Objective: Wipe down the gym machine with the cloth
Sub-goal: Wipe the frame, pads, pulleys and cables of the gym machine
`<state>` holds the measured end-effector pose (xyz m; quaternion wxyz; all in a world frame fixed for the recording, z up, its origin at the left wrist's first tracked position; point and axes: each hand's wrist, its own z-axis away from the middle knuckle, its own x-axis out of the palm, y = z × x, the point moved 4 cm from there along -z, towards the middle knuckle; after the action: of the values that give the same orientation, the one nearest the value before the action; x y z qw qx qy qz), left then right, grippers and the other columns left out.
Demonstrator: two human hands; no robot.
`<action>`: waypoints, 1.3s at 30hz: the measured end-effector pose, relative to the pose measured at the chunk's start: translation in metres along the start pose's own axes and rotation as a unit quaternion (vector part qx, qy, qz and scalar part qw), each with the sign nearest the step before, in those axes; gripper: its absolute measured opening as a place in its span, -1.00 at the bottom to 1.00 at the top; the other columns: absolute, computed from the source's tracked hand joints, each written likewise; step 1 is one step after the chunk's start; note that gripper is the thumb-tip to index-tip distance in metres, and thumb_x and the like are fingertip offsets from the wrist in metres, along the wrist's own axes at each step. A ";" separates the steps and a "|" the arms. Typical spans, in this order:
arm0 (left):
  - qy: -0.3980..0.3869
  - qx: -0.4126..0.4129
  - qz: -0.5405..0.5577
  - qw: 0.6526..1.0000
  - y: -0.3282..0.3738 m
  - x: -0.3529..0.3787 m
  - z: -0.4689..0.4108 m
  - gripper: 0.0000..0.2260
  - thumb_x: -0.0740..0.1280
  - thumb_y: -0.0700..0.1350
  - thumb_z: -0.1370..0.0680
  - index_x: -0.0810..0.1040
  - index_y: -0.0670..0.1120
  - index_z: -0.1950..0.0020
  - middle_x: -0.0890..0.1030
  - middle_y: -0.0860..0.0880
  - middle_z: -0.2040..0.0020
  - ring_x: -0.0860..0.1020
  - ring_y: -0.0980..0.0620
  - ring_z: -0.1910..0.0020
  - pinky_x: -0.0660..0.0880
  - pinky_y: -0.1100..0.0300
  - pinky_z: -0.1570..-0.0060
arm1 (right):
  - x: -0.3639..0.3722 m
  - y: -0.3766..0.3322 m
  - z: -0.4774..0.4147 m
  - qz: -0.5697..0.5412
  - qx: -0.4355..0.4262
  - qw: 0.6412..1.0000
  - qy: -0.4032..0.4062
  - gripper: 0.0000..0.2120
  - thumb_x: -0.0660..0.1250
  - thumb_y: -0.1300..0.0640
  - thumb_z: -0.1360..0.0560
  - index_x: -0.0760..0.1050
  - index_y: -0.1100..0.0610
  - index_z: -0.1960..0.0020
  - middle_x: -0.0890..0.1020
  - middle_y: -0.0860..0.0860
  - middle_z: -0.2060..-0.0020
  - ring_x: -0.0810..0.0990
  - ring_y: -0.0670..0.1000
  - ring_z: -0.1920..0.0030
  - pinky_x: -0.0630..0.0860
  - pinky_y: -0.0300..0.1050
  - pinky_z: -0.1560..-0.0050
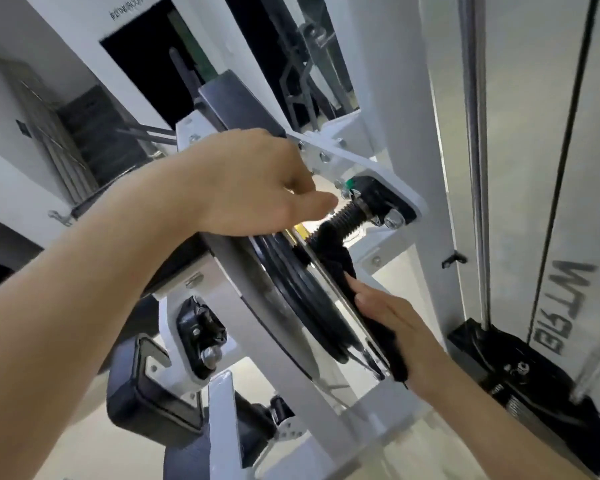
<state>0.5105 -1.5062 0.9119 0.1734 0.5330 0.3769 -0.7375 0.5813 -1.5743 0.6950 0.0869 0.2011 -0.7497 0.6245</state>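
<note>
The white gym machine (326, 407) fills the view, tilted, with a black pulley wheel (302, 299) set in its frame. My left hand (253, 185) reaches in from the left and grips the top of the frame above the wheel, fingers curled over its far edge. My right hand (395, 327) comes up from the lower right and presses a dark cloth (336, 261) with straight fingers against the metal plate beside the wheel. The cloth runs up to a black threaded spring (347, 216) by a bracket.
A white upright post (426, 98) with a guide rod and cable stands to the right, above a black weight stack (520, 372). A black padded seat (146, 403) sits at lower left. Stairs and a dark doorway lie behind on the left.
</note>
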 end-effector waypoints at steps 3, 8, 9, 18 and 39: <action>-0.003 0.030 -0.079 0.996 0.017 0.003 0.002 -0.30 -0.15 0.44 -0.35 0.61 -0.01 0.25 0.54 0.02 0.44 0.56 -0.02 0.34 0.51 0.09 0.27 | -0.007 0.017 0.008 0.031 0.061 0.998 0.006 -0.64 0.11 0.19 -0.65 0.41 0.37 -0.35 0.62 0.27 -0.05 0.59 -0.11 0.00 0.43 -0.30 -0.07; 0.072 0.100 -0.170 0.978 0.046 0.013 0.011 -0.42 -0.20 0.36 -0.44 0.51 0.06 0.18 0.52 0.06 0.37 0.48 0.09 0.38 0.32 0.21 0.40 | 0.013 -0.024 -0.006 0.033 -0.043 0.998 0.036 -0.55 0.10 0.12 -0.63 0.58 -0.23 0.28 0.58 -0.31 0.39 0.54 -0.34 0.33 0.39 -0.54 0.34; 0.085 0.109 -0.161 0.977 0.050 0.015 0.013 -0.47 -0.19 0.33 -0.47 0.49 0.10 0.09 0.56 0.08 0.28 0.51 0.08 0.31 0.39 0.19 0.34 | 0.016 -0.030 -0.009 0.034 -0.066 0.996 0.045 -0.55 0.10 0.13 -0.60 0.53 -0.21 0.35 0.53 -0.31 0.44 0.50 -0.34 0.37 0.36 -0.55 0.36; 0.095 0.134 -0.227 0.960 0.078 0.035 0.020 -0.41 -0.18 0.20 -0.59 0.44 -0.08 0.35 0.41 0.04 0.46 0.39 0.01 0.44 0.48 0.08 0.09 | -0.004 0.023 0.030 0.062 0.107 0.984 0.129 -0.70 0.15 0.14 -0.60 0.51 0.39 -0.02 0.60 0.31 0.02 0.56 0.29 0.01 0.52 0.10 -0.21; 0.337 0.077 -0.014 0.938 0.074 0.047 0.079 -0.70 0.10 -0.09 -0.59 0.59 -0.14 -0.12 0.62 -0.07 -0.06 0.54 -0.13 -0.11 0.31 0.02 -0.31 | 0.038 -0.072 0.032 0.029 -0.114 0.978 0.173 -0.73 0.19 -0.01 -0.59 0.60 0.06 0.12 0.64 -0.02 0.26 0.59 -0.09 0.16 0.52 -0.24 0.18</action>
<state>0.4902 -1.6067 0.8530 -0.0157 0.7564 0.3626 -0.5442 0.5804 -1.6224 0.7675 0.2192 0.0567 -0.7955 0.5621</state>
